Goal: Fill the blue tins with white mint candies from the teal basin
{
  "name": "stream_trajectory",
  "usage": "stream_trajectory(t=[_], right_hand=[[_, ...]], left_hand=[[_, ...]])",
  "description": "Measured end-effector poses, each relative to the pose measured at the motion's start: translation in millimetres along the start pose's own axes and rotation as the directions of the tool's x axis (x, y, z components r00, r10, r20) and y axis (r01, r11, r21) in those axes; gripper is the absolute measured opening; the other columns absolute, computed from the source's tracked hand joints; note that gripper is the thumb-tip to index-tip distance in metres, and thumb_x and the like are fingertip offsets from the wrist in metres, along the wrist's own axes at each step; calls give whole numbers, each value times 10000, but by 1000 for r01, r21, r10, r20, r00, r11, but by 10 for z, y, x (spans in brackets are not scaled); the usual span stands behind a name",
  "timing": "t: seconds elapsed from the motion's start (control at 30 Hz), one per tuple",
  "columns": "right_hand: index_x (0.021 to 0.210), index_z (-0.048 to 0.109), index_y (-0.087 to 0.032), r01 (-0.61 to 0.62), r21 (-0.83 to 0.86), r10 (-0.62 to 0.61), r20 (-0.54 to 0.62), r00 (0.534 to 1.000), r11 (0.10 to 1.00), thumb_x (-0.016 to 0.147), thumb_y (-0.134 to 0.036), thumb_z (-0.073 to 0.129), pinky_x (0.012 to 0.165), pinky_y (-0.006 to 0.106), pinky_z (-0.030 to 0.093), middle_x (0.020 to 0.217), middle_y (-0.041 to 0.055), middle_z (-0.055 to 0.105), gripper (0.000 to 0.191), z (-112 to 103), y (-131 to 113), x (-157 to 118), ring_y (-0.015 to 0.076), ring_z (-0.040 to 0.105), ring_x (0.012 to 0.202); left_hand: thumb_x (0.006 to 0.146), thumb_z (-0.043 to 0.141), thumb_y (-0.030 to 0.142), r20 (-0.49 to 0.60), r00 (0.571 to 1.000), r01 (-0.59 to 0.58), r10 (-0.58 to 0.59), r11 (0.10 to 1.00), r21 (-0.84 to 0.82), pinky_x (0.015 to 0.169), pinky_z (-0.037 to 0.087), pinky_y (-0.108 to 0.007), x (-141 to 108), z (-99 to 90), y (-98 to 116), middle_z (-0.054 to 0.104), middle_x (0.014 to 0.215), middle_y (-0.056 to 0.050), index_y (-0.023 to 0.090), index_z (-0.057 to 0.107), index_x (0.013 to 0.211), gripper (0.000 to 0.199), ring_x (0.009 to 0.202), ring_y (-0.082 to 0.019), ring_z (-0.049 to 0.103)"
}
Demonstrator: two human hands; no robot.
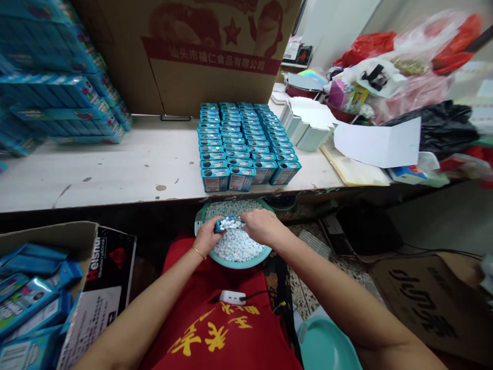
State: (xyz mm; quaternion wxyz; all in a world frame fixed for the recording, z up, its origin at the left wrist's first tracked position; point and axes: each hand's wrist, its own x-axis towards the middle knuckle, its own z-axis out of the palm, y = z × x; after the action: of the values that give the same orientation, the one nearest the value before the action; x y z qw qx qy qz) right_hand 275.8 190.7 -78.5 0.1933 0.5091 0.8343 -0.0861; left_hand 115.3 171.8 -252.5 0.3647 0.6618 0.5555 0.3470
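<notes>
My left hand (208, 236) holds a small blue candy box (219, 224), tilted over a turquoise basin (198, 218) full of small white candies (239, 244). White candies are heaped at the box's open end. My right hand (262, 225) is closed close to that opening, beside the heaped candies. Its fingers hide what they grip, perhaps a small scoop. The basin rests at my lap, just below the table edge.
Rows of upright blue boxes (241, 177) stand on the white table (154, 169). Stacked blue packs (77, 103) are left, a large carton (173, 82) behind. A carton of flattened blue boxes (31, 298) sits lower left. White card pieces (308, 121) and bags (416, 67) crowd the right.
</notes>
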Motion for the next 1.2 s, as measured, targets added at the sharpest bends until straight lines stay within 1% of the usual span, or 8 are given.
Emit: stream_trajectory(t=[0.3, 0.6, 0.73, 0.83, 0.97, 1.07, 1.13, 1.2], right_hand=[[991, 620, -254, 21, 53, -23, 28, 999, 998, 789, -330, 423, 721, 324, 441, 962, 80, 655, 291, -41, 176, 107, 231, 594, 907], [948, 603, -189, -5, 8, 5, -37, 999, 1000, 798, -253, 405, 717, 309, 433, 925, 98, 647, 257, -1, 107, -59, 220, 600, 857], [997, 587, -240, -44, 70, 49, -66, 997, 997, 819, -297, 387, 722, 291, 422, 967, 61, 644, 273, 19, 274, -167, 203, 588, 893], [1018, 583, -273, -124, 129, 133, -63, 989, 984, 825, -335, 383, 709, 292, 420, 966, 40, 650, 285, 159, 442, -218, 204, 589, 899], [1015, 596, -263, -184, 222, 205, -76, 976, 958, 816, -354, 393, 728, 303, 419, 993, 50, 652, 298, 498, 640, -264, 220, 588, 921], [1030, 598, -248, -176, 378, 226, -92, 970, 909, 803, -366, 407, 745, 285, 421, 990, 50, 657, 318, 786, 769, -302, 209, 595, 918], [1026, 603, -237, -162, 486, 233, -88, 969, 859, 793, -389, 413, 740, 272, 429, 964, 47, 666, 337, 960, 837, -314, 200, 605, 889], [1020, 610, -222, -146, 561, 236, -91, 967, 815, 783, -421, 413, 740, 271, 439, 954, 51, 669, 367, 1110, 873, -306, 201, 609, 878]], left_hand=[[654, 596, 269, 26, 996, 87, -87, 996, -12, 754, 441, -271, 61, -51, 54, 621, 892, -14, 181, 533, 1050, 411, 811, -164, 569], [656, 577, 216, 23, 1000, -4, 4, 999, -36, 795, 440, -289, 90, -6, 77, 619, 956, -31, 185, 540, 1047, 394, 868, -174, 573], [650, 596, 197, -7, 999, -41, 41, 999, 12, 875, 409, -334, 69, -81, 50, 614, 1019, -49, 193, 560, 1037, 389, 955, -201, 553], [649, 619, 211, 7, 999, -41, 42, 995, -90, 882, 411, -339, 1, -164, 53, 610, 1015, -57, 182, 559, 1034, 391, 954, -197, 557], [631, 665, 278, -83, 994, 39, -67, 951, -308, 818, 450, -316, -171, -421, 171, 608, 947, -52, 160, 543, 1018, 422, 874, -179, 578], [638, 670, 284, -211, 968, 36, -135, 908, -417, 766, 471, -297, -196, -804, 238, 602, 905, -26, 182, 506, 1057, 461, 804, -152, 580], [639, 674, 272, -319, 940, -26, -122, 906, -423, 775, 468, -294, -63, -1115, 195, 595, 901, -17, 190, 493, 1069, 474, 797, -141, 574], [630, 680, 264, -427, 899, -91, -91, 918, -387, 809, 453, -302, 205, -1397, 90, 589, 904, -17, 183, 499, 1048, 462, 816, -141, 568]])
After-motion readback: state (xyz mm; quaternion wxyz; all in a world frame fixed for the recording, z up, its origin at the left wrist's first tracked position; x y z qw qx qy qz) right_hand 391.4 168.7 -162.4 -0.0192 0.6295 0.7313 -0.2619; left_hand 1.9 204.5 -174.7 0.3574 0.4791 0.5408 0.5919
